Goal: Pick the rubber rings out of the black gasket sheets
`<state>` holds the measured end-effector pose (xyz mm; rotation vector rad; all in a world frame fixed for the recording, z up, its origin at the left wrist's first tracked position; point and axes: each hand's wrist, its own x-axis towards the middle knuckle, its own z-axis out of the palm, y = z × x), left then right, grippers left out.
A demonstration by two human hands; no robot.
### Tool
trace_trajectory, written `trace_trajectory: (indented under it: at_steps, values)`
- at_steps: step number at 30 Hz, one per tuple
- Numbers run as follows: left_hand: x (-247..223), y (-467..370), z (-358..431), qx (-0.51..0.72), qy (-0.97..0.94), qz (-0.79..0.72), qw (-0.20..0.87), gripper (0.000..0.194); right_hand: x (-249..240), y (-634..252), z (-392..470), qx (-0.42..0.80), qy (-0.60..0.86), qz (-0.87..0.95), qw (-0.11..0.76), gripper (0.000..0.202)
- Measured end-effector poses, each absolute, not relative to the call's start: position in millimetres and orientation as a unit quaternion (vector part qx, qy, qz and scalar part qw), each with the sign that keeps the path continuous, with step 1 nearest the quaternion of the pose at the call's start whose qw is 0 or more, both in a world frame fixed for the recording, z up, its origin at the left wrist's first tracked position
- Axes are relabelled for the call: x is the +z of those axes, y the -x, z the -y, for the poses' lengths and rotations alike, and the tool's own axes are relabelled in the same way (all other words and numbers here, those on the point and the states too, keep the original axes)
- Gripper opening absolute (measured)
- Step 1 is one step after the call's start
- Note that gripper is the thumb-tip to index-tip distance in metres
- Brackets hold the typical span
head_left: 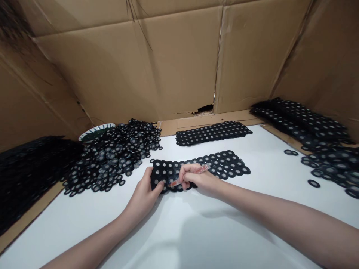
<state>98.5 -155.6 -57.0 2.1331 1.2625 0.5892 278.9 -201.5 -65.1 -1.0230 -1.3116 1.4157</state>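
Observation:
A black strip of joined rings with pale centres (230, 164) lies across the white tabletop in front of me. My left hand (148, 188) grips its left end, thumb on top and the other fingers hidden behind or under it. Over the strip's middle, my right hand (193, 176) pinches a slim clear tool with an orange-red end (174, 183), held like a pen. The tool's tip points left, at the rings beside my left thumb. Whether the tip touches a ring is too small to tell.
A heap of loose black rings (112, 157) rises at the left, by a striped bowl (95, 132). Another ringed strip (213, 132) lies behind. Stacked strips (305, 119) and more loose rings (333, 168) are at right. Cardboard walls (174, 67) surround the white table (157, 239).

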Motion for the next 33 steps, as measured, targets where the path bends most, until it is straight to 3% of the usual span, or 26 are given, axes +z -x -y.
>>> trace_trajectory:
  at_steps: [7, 13, 22, 33]
  values:
    - [-54.7, -99.0, 156.2, 0.209, -0.814, -0.462, 0.283, 0.017, -67.2, -276.1, 204.1, 0.567, 0.429, 0.55, 0.438, 0.013]
    - [-53.7, -98.0, 156.2, 0.178, -0.825, -0.454, 0.285, 0.018, -74.0, -275.2, 208.9, 0.455, 0.442, 0.654, 0.413, 0.013]
    - [-53.4, -98.1, 159.4, 0.16, -0.845, -0.427, 0.281, 0.017, -76.3, -277.5, 210.3, 0.383, 0.47, 0.706, 0.367, 0.012]
    - [-53.3, -99.4, 159.0, 0.157, -0.845, -0.426, 0.281, 0.019, -77.2, -276.5, 209.3, 0.422, 0.452, 0.688, 0.38, 0.013]
